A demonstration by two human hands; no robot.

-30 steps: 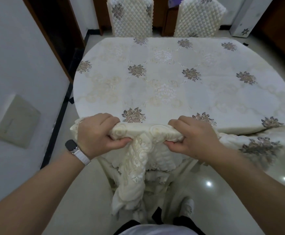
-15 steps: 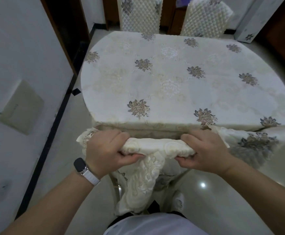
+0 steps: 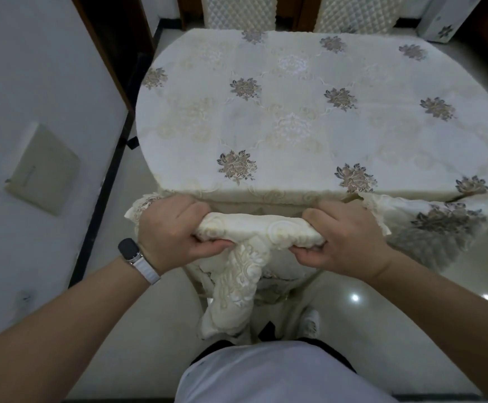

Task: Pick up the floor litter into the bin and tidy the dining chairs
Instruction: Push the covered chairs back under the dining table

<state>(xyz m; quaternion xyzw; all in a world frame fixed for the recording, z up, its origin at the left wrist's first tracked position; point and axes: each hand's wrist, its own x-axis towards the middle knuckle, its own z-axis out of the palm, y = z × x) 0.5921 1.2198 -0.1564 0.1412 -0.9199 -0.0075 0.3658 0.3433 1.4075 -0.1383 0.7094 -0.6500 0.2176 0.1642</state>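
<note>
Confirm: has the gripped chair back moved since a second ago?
Yes: the chair back has come away from the table edge, toward the person, opening a gap.

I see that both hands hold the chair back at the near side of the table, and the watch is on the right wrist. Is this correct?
Not quite. The head view shows the watch on the left wrist, not the right. The rest is correct: the left hand and the right hand both hold the chair back at the near side of the table.
</note>
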